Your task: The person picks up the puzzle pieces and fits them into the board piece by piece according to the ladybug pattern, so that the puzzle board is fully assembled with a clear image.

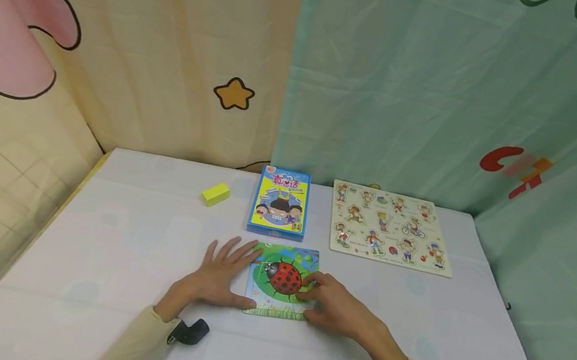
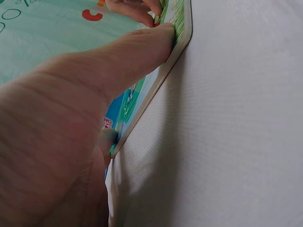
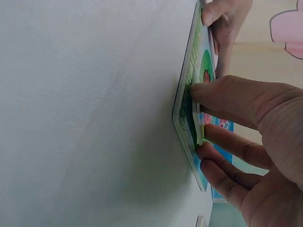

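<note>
A square ladybug jigsaw puzzle (image 1: 276, 312) in a thin tray lies flat on the white table. My left hand (image 1: 222, 273) is spread at its left side, thumb on the lower left corner and fingertips along the upper left edge. With my right hand (image 1: 339, 307) I pinch a puzzle piece (image 3: 197, 120) at the puzzle's right side. In the right wrist view this piece sits tilted, one edge raised above the tray (image 3: 182, 101), with the thumb on its near side and fingertips at its far end. The fingers hide part of the piece.
Behind the puzzle lies a blue and yellow card box (image 1: 280, 204). A small yellow block (image 1: 215, 194) is to its left. At the back right rests a cream board with cartoon children figures (image 1: 391, 228). Printed curtains (image 1: 392, 96) hang behind the table (image 1: 117, 222).
</note>
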Tool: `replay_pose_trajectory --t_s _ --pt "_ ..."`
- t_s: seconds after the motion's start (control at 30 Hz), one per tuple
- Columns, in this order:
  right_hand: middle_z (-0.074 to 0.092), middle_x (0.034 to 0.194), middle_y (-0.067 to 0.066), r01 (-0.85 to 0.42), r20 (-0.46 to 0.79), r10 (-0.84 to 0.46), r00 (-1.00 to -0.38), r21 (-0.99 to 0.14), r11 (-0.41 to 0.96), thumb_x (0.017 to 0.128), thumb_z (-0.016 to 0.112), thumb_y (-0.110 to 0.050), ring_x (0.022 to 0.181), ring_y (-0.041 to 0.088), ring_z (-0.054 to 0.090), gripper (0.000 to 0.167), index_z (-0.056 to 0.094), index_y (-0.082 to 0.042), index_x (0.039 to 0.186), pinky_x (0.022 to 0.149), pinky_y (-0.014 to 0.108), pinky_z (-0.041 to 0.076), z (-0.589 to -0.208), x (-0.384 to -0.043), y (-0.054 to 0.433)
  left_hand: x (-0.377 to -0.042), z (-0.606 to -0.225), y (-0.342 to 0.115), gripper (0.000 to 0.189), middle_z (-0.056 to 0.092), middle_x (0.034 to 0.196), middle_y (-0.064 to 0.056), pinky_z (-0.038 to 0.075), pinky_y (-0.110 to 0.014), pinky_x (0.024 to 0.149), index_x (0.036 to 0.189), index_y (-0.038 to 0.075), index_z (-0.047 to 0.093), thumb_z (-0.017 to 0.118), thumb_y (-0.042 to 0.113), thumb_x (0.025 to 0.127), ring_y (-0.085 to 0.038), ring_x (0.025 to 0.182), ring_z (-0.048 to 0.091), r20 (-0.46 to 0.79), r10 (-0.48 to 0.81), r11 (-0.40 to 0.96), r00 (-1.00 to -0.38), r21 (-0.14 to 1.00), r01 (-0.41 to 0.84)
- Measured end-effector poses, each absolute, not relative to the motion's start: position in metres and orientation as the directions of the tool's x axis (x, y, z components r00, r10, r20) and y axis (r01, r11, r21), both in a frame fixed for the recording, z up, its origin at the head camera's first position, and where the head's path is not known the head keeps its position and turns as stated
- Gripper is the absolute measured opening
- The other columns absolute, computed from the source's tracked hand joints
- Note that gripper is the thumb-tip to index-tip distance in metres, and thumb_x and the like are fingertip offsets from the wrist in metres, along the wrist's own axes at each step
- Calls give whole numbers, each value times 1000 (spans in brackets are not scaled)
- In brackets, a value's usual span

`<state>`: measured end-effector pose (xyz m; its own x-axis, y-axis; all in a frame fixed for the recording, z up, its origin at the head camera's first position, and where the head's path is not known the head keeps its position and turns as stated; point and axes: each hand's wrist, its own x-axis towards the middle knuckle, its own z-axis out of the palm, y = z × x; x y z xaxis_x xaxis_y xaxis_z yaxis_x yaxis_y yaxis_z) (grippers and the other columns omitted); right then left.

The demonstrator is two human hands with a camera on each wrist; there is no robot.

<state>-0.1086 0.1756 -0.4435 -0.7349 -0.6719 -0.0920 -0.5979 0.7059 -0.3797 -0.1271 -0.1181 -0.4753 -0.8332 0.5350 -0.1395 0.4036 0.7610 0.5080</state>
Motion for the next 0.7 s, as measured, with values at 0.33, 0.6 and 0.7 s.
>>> replay_pose_trajectory --t_s 0.33,0.6,0.7 --pt "66 112 4 -615 -74 -686 -724 -382 690 88 78 -18 104 17 57 32 75 -7 117 91 33 53 -445 -105 178 -130 -487 -120 108 13 169 -4 -6 -72 116 160 19 24 74 64 77 -41 154 2 -101 537 746 -837 521 416" --pt "70 109 2 -632 -16 -686 -727 -376 678 84 81 -19 100 15 56 31 77 -12 114 85 29 53 -447 -107 181 -130 -486 -120 109 13 169 -4 -7 -72 116 160 18 23 75 63 76 -41 154 1 -115 536 748 -837 525 407" --pt "71 111 3 -630 -6 -686 -727 -391 671 83 82 -19 100 16 56 31 77 -12 113 85 30 52 -449 -108 181 -128 -480 -119 108 13 169 -5 -8 -72 116 160 17 24 76 61 77 -42 154 1 -135 534 752 -835 527 396"
